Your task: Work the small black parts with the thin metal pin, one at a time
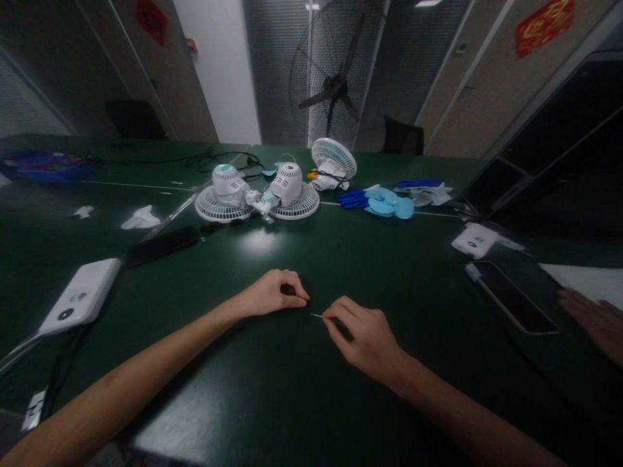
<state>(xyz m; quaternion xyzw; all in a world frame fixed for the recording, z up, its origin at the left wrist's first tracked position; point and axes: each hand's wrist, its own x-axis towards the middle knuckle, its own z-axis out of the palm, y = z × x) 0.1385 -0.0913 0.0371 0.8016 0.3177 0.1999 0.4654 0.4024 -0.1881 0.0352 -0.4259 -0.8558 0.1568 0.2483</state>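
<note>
My right hand (363, 334) pinches a thin, pale, needle-like piece (316, 315) between thumb and forefinger. Its free tip points left, towards my other hand. Just left of that tip, my left hand (277, 292) has its thumb and fingertips pressed together low over the green table (233, 363). Whatever lies between those fingertips, if anything, is too small to make out. A small gap separates the two hands.
Beyond my hands lie white fans (296, 194), blue gloves (353, 198) and light-blue discs (389, 202). A white box-like device (82, 295) and black case (163, 246) lie left. A phone (516, 295) lies right, near another person's hand (594, 318).
</note>
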